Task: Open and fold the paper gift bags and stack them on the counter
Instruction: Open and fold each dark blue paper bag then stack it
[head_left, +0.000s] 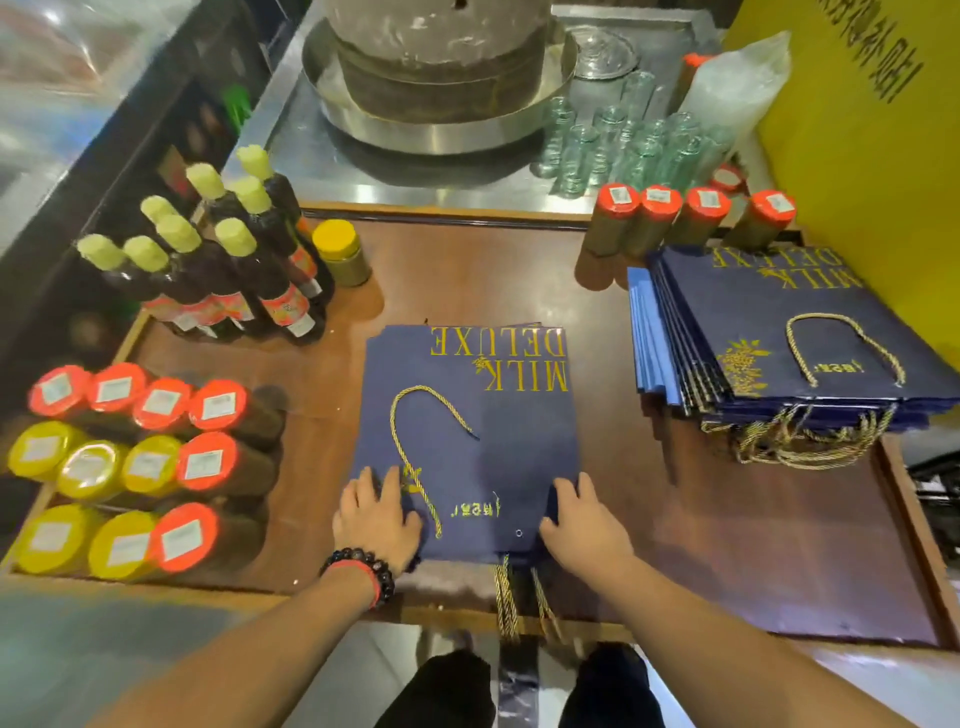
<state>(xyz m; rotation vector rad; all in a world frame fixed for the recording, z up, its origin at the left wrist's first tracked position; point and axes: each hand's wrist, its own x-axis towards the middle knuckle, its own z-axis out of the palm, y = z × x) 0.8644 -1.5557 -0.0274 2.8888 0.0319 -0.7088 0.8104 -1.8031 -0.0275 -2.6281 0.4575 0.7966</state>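
A flat navy paper gift bag (483, 431) with gold "MILK DELUXE" lettering lies on the brown counter (779, 545) in front of me, its gold rope handle (415, 457) loose on top. More gold handles hang over the counter's near edge beneath it. My left hand (376, 517), with a bead bracelet at the wrist, rests fingers spread on the bag's near left corner. My right hand (584, 519) rests fingers spread on its near right edge. A stack of several identical flat navy bags (789, 332) sits at the right.
Dark bottles with pale yellow caps (218, 260) stand at the back left, jars with red and yellow lids (140, 467) at the near left. Red-lidded jars (691, 218) and glass bottles (634, 140) line the back. A yellow panel (857, 156) rises at the right.
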